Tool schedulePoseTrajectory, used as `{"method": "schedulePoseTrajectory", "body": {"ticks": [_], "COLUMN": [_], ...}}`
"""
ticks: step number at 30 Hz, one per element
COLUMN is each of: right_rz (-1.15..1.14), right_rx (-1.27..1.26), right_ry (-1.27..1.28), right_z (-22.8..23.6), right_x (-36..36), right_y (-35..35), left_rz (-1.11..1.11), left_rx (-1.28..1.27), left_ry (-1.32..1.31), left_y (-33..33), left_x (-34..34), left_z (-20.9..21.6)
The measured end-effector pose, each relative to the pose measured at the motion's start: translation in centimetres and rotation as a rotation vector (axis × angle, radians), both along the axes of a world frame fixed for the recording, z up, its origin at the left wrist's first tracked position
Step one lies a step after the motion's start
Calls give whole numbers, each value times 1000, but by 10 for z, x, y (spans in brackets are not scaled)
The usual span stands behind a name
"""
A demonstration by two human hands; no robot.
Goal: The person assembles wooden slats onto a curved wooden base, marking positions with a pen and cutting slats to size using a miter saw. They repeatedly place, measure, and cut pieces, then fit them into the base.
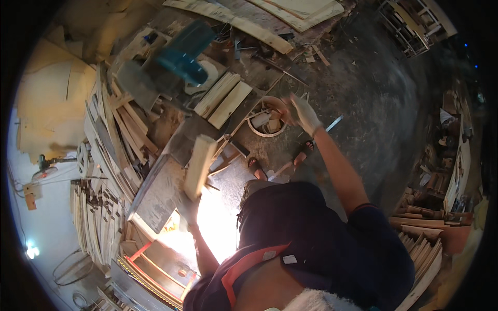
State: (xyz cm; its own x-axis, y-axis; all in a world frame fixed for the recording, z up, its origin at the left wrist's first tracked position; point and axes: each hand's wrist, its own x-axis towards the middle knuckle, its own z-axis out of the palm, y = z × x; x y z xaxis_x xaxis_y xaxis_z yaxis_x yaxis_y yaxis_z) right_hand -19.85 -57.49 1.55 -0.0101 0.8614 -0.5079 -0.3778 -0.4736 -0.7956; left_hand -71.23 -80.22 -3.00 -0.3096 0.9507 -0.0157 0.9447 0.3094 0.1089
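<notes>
My left hand [188,211], in a pale glove, grips the near end of a short wooden board [200,167], which tilts up over a grey metal table [161,192]. Bright light washes out the floor beside that hand. My right hand [306,115], also in a pale glove, is stretched out to the right of a round bucket [266,135]. Its fingers extend, slightly blurred, and nothing shows in them. Inside the bucket lie several wood offcuts [274,123]. Two planks [224,99] rest side by side just beyond the metal table.
A teal machine housing [184,52] rises at the far left. Long wood strips [116,140] are stacked along the left wall, with more wood [423,254] at right. A red frame [161,269] stands near left. Scraps [316,54] litter the far floor.
</notes>
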Motion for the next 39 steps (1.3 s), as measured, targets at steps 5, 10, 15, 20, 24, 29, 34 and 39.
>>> {"method": "schedulePoseTrajectory", "body": {"ticks": [5,10,15,20,24,29,34,39], "right_rz": [299,211,141,-213,-396,-353,-97,22], "right_rx": [-108,-1027,-994,-752,-613,-748,-677,-751], "right_ry": [-1284,-415,-365,-430,-485,-322,-455,-543], "right_z": [-181,-221,-199,-161,-151,-187,-203,-202], "right_x": [149,226,293,351,387,415,447,506], "right_y": [-176,-334,-335,-264,-219,-195,-157,-99], "left_rz": [48,-54,-193,-88,-88,181,451,678], "left_rx": [-22,-49,165,341,523,610,702,660], "left_ry": [-284,-323,-399,-729,-997,-1312,-1539,-1278], "left_y": [-65,-13,104,212,292,365,434,509], "left_x": [127,252,357,446,481,519,551,568], "left_z": [25,42,51,74,93,96,58,18]}}
